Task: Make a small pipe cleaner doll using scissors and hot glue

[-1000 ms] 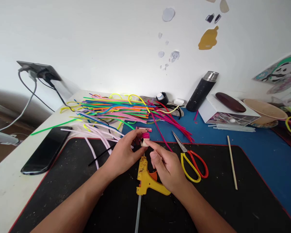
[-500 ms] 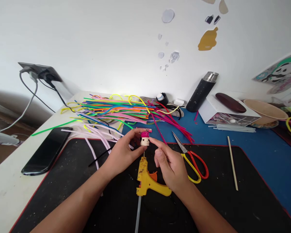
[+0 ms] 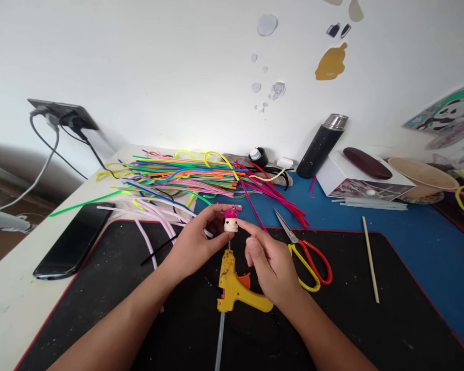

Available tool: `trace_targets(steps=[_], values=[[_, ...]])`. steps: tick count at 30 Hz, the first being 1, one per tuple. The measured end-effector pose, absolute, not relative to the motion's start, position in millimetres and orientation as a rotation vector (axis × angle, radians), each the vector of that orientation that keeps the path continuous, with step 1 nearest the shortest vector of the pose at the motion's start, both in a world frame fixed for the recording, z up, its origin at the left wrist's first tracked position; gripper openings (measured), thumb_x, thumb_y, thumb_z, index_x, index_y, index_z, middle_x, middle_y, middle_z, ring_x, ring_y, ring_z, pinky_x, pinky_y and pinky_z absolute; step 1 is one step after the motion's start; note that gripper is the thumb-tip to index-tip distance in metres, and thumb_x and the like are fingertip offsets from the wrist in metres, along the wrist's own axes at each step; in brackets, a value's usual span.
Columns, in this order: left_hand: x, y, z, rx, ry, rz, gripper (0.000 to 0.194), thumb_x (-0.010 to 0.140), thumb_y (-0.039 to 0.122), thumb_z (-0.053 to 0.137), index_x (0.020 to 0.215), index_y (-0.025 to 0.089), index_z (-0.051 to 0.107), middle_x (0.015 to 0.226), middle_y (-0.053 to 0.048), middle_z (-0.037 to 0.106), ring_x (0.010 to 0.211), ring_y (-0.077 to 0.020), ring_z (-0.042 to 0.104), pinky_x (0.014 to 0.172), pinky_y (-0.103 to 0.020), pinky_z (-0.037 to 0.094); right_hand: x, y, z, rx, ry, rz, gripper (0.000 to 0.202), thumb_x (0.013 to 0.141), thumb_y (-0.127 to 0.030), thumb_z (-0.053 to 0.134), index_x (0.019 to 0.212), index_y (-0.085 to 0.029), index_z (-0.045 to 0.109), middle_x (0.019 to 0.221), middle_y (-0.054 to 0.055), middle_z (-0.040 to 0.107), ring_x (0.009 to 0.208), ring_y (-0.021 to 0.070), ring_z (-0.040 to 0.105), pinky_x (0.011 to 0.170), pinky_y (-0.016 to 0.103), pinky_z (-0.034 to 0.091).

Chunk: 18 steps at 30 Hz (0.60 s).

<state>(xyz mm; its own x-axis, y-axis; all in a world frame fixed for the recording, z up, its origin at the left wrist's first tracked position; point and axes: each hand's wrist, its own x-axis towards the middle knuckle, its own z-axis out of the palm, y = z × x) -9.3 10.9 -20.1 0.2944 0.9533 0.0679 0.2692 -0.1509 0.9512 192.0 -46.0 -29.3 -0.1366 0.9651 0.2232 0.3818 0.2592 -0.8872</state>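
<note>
Between the fingers and thumb of my left hand [image 3: 196, 244] is a small doll head [image 3: 231, 223] wound from pipe cleaners, cream below with black eyes and magenta on top. The index finger of my right hand [image 3: 275, 264] stretches out to its right side and appears to touch it. My right thumb stands apart from that finger, and the other fingers are curled and partly hidden. Just below the head, a yellow hot glue gun [image 3: 228, 281] lies on the black mat [image 3: 371, 340], its nozzle pointing away from me and a glue stick in its back.
Scissors [image 3: 309, 263] with red and yellow handles lie right of my right hand, beyond them a thin wooden stick [image 3: 370, 260]. Colourful pipe cleaners [image 3: 185, 172] are heaped at the back. A phone [image 3: 73, 241] lies left; a black flask [image 3: 322, 146] and white box [image 3: 365, 178] stand back right.
The doll head has turned slightly, so that its face points more toward me. Both hands stay almost in place.
</note>
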Motion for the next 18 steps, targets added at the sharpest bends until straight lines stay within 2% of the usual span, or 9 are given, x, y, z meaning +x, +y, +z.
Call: trace_targets(steps=[7,13,18], values=[[-9.6,11.2,-22.4,1.626,1.132,0.916,0.047,0.088,0.026,0.076,0.135,0.026,0.069,0.100,-0.001,0.074,0.088,-0.0180,0.066,0.079,-0.031,0.051,191.9,-46.3,-28.8,-1.272,-1.694,0.831,0.047,0.116,-0.044,0.046,0.149,-0.019,0.070,0.066,-0.003,0.062,0.059,0.0151,0.059,0.064,0.028,0.048],[-9.5,11.2,-21.1,1.609,1.124,0.908,0.047,0.089,0.025,0.075,0.135,0.025,0.069,0.099,-0.001,0.074,0.088,-0.0177,0.065,0.079,-0.031,0.051,192.0,-46.4,-29.2,-1.272,-1.685,0.839,0.046,0.116,-0.043,0.045,0.151,-0.021,0.068,0.070,-0.002,0.067,0.056,0.0139,0.056,0.060,0.028,0.045],[-9.8,10.9,-19.4,1.616,1.128,0.904,0.047,0.089,0.025,0.075,0.135,0.024,0.068,0.100,-0.001,0.074,0.088,-0.0178,0.065,0.080,-0.031,0.052,191.8,-47.1,-29.2,-1.291,-1.692,0.850,0.047,0.116,-0.044,0.046,0.149,-0.020,0.069,0.069,-0.002,0.066,0.060,0.0150,0.060,0.063,0.029,0.047]])
